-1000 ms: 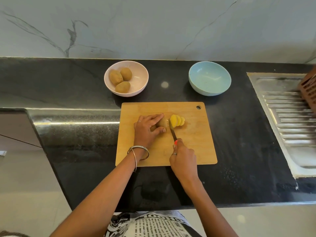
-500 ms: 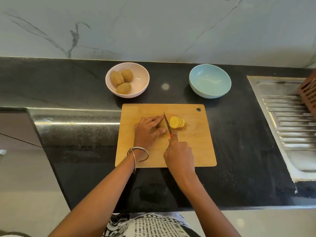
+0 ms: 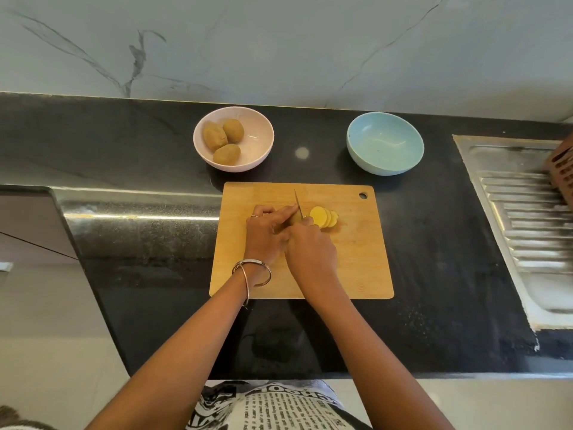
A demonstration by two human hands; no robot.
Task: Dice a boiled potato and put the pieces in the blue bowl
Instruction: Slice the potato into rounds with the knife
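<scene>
Soft even daylight, glare streak along the countertop (image 3: 139, 217) edge, blurred wide-angle-bent right margin.

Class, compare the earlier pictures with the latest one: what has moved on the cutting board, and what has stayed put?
The right hand has shifted left with the knife, its blade now farther back along the potato, against the left hand. No grip changed. The slices, pink bowl and blue bowl stayed.

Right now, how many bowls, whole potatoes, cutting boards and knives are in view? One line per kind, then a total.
Bowls: 2, the pink bowl and the blue bowl
Whole potatoes: 3, all in the pink bowl
Cutting boards: 1
Knives: 1
Total: 7
</scene>
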